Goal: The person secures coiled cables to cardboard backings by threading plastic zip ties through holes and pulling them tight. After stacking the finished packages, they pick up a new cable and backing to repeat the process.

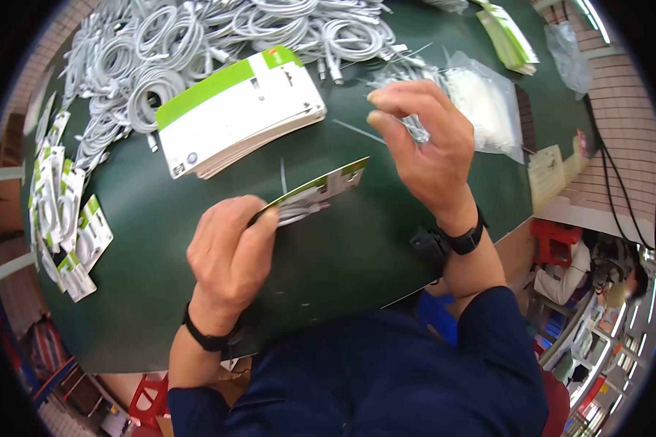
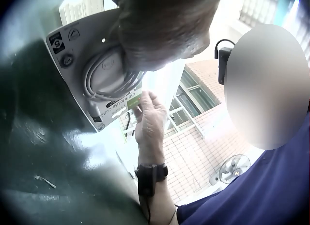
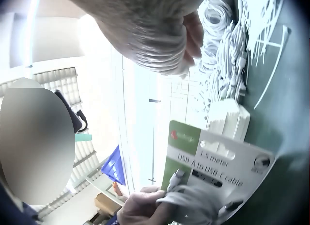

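My left hand (image 1: 232, 251) grips the edge of a green-and-white backing card (image 1: 350, 175), thumb on top, above the table. On the card lies a coiled white USB cable (image 3: 193, 203); the print reads "USB A to USB C cable". A thin pale strip (image 1: 283, 175) shows just past the card's far edge. My right hand (image 1: 434, 142) is raised to the right of the card, fingers bent loosely, thumb and fingertips apart, with nothing visible between them. Behind it lies a bunch of clear cable ties (image 1: 408, 71).
A stack of backing cards (image 1: 233, 116) stands beyond my left hand. Many coiled white cables (image 1: 160, 33) heap along the far side. Carded cables (image 1: 65, 211) pile at the left edge. A bag of white ties (image 1: 481, 102) and more green-white cards (image 1: 509, 40) lie right.
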Tool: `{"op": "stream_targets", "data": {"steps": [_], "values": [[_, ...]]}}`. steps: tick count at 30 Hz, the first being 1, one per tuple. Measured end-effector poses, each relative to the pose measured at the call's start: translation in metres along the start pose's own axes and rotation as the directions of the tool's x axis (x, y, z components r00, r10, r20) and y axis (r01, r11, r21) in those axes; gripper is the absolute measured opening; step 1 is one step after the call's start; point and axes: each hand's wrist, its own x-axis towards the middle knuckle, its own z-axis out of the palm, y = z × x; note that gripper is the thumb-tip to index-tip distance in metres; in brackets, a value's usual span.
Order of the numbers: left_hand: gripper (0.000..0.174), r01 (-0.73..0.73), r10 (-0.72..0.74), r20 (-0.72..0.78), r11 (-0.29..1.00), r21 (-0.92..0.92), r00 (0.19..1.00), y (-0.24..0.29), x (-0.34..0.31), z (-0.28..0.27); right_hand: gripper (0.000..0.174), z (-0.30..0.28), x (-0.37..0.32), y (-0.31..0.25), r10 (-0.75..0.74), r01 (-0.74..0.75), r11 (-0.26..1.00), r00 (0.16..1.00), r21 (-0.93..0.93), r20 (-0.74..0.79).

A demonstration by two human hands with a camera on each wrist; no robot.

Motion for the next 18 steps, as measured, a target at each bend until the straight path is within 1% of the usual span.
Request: {"op": "stream_targets", "data": {"steps": [2, 3, 5, 6, 7, 10, 13, 16, 17, 18], "values": [[0.024, -0.018, 0.018, -0.009, 1.000, -0.007, 1.000, -0.001, -0.001, 0.000, 0.018, -0.012, 0.001, 0.013, 0.248, -0.245, 0.967, 0.968, -0.073, 0.038], [0.023, -0.020, 0.019, -0.004, 1.000, -0.003, 1.000, -0.001, -0.001, 0.000, 0.017, -0.018, 0.000, 0.019, 0.365, -0.348, 0.927, 0.924, -0.142, 0.116], [0.022, -0.015, 0.015, -0.008, 1.000, -0.005, 1.000, -0.001, -0.001, -0.001, 0.018, -0.026, -0.006, 0.029, 0.416, -0.322, 0.891, 0.861, -0.319, 0.293], [0.022, -0.012, 0.012, -0.006, 1.000, -0.003, 1.000, -0.001, -0.001, -0.002, 0.019, -0.027, -0.008, 0.031, 0.448, -0.296, 0.868, 0.813, -0.398, 0.373], [0.022, -0.008, 0.008, -0.004, 1.000, -0.002, 1.000, -0.001, -0.001, -0.003, 0.021, -0.027, -0.008, 0.030, 0.489, -0.302, 0.848, 0.761, -0.435, 0.426], [0.022, -0.009, 0.009, -0.007, 1.000, -0.017, 1.000, -0.002, -0.002, -0.002, 0.021, -0.023, -0.012, 0.028, 0.473, -0.228, 0.833, 0.767, -0.504, 0.434], [0.022, -0.002, 0.001, -0.014, 1.000, -0.022, 1.000, -0.003, -0.002, -0.001, 0.017, -0.018, -0.007, 0.016, 0.563, -0.295, 0.811, 0.629, -0.505, 0.536], [0.021, -0.019, 0.018, -0.017, 0.999, -0.049, 1.000, -0.004, -0.002, -0.001, 0.009, -0.001, -0.016, 0.007, 0.420, -0.198, 0.895, 0.673, -0.399, 0.609], [0.024, -0.016, 0.016, -0.007, 0.998, -0.053, 1.000, -0.003, -0.002, -0.002, 0.009, 0.002, -0.019, 0.004, 0.356, -0.159, 0.921, 0.711, -0.355, 0.606], [0.027, -0.015, 0.015, 0.004, 0.998, -0.057, 1.000, -0.003, -0.002, -0.003, 0.009, 0.004, -0.020, 0.004, 0.329, -0.127, 0.928, 0.721, -0.351, 0.610]]}}
